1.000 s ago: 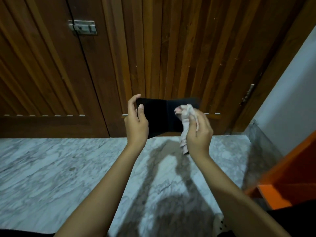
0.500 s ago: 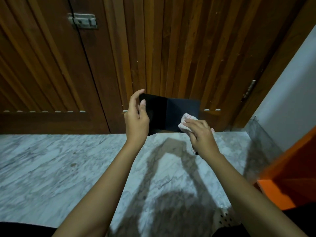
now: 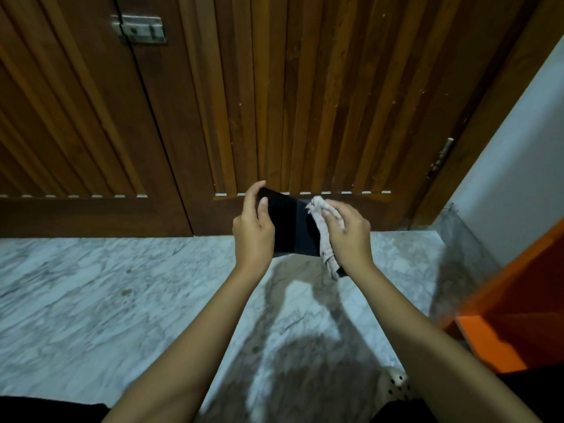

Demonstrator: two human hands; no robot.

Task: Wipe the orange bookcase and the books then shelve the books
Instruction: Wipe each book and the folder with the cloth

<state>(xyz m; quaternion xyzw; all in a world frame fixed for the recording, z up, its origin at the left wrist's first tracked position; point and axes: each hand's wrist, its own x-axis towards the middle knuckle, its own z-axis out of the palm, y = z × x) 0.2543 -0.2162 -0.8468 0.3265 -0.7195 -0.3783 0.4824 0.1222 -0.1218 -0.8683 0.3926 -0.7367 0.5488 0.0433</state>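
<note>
A black book [image 3: 290, 227] is held up in front of me above the marble floor. My left hand [image 3: 252, 232] grips its left edge, thumb on the cover and fingers curled over the top. My right hand [image 3: 348, 236] holds a pale pinkish cloth [image 3: 325, 239] and presses it against the right half of the cover; the cloth's tail hangs below the book. The orange bookcase [image 3: 500, 328] shows only as a corner at the right edge.
A brown slatted wooden door [image 3: 274, 102] with a metal latch [image 3: 139, 29] fills the background. Grey-white marble floor [image 3: 91, 300] spreads to the left. A white wall [image 3: 518, 148] rises on the right. A perforated pale shoe [image 3: 396, 389] sits near my feet.
The cloth hand moved from the top of the cover down to its lower right, then back up toward the top right. The left hand kept its grip on the book.
</note>
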